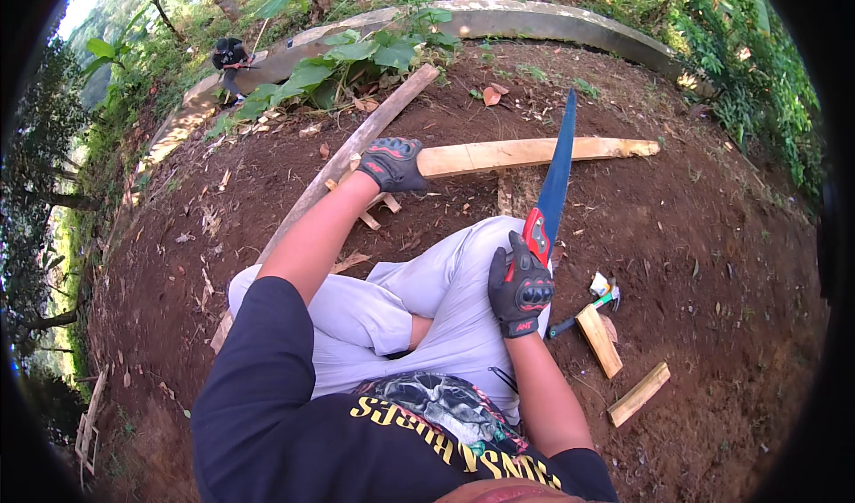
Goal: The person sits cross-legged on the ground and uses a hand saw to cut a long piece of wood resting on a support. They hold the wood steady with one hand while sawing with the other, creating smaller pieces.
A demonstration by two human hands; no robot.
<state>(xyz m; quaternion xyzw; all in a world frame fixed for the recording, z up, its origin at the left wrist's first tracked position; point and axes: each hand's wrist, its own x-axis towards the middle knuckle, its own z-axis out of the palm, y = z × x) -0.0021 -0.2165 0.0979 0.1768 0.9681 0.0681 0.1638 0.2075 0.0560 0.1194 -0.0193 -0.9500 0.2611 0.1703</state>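
Observation:
My left hand (pixel 392 163), in a black padded glove, is closed on the left end of a pale wooden plank (pixel 485 156). The plank stretches to the right in front of my knees, with a short wooden piece (pixel 519 190) on the ground beneath it. In my right hand (pixel 523 291), gloved the same way, is a handsaw (pixel 556 187) with a red handle and a blue blade. The blade points up and away, crossing in front of the plank in view; I cannot tell whether it touches. My fingers hide part of the handle.
A long weathered board (pixel 383 116) runs diagonally on my left. Near my right knee lie a hammer (pixel 607 297) with green on it and two wood pieces (pixel 598 341). A low curved wall (pixel 543 22) borders the dirt; another person (pixel 232 58) is at far left.

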